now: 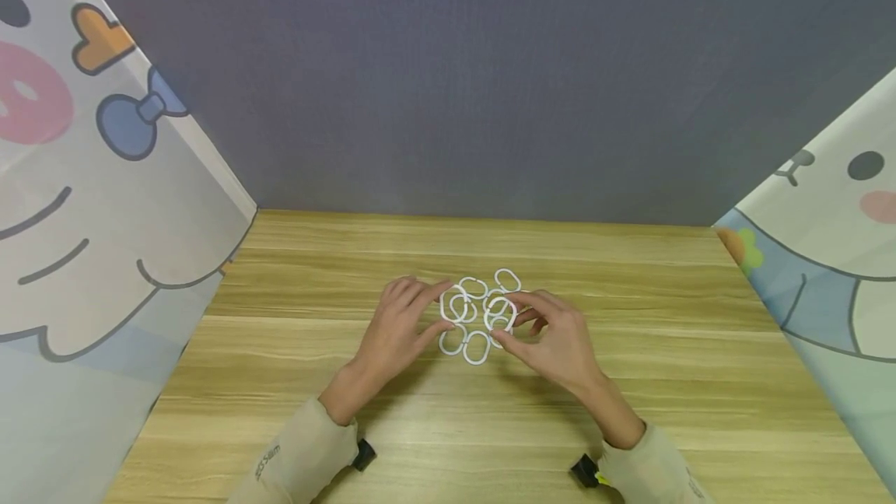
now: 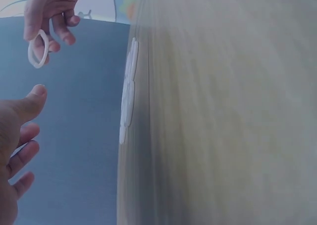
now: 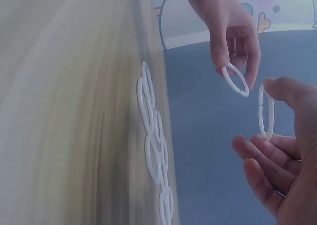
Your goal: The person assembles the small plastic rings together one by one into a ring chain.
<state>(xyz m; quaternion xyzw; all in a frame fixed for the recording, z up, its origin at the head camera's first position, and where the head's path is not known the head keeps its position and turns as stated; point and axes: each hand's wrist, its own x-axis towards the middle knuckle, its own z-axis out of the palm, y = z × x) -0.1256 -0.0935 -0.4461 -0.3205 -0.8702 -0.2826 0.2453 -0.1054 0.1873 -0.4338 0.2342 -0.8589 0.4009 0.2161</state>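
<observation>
My left hand [image 1: 395, 321] pinches a white oval link ring [image 1: 442, 306] between thumb and index finger. In the right wrist view that ring [image 3: 228, 82] tilts, with a small split at its lower end. My right hand [image 1: 563, 337] holds a second white oval link ring [image 3: 271, 111] upright by its ends, thumb at the top and fingers below. The two held rings are apart, facing each other above several similar link rings [image 1: 477, 362] lying flat and overlapping on the table. In the left wrist view, the ring held by the left hand does not show.
The wood-grain table [image 1: 448, 426] reaches back to a dark grey panel [image 1: 448, 84]. Cartoon-printed panels stand on the left [image 1: 175, 201] and right [image 1: 826, 255]. Black wrist devices [image 1: 365, 455] sit at both sleeve cuffs.
</observation>
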